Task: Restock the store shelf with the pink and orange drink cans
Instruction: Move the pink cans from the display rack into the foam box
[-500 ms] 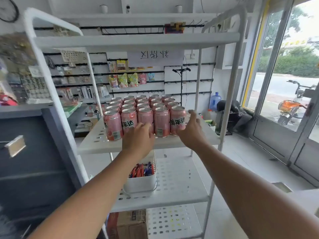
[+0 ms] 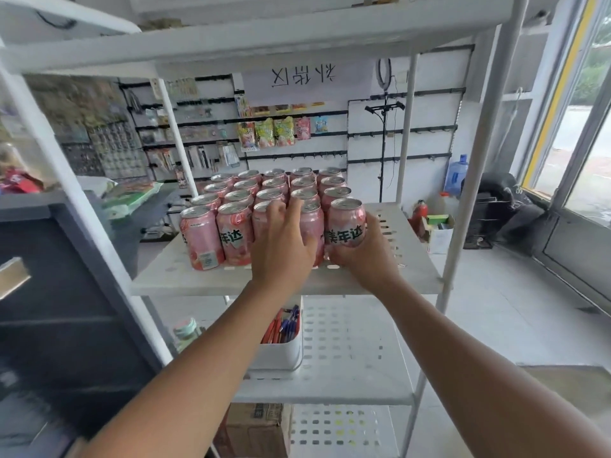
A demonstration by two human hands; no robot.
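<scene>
Shelf (image 2: 413,256), white perforated, in shop: left hand (image 2: 281,249) clasps middle can (image 2: 259,226), right hand (image 2: 370,259) grips end can (image 2: 345,223).

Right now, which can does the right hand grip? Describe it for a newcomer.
On the white rack's middle shelf stands a block of pink cans. The front-right can is its near right corner, held by the right hand; alone it shows three full black characters, with bare shelf to its right.

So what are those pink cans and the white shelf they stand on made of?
The pink cans look like aluminium: shiny silver tops, glossy printed sides. The shelf is matte white with punched slots; painted metal or plastic, I cannot tell which.
</scene>
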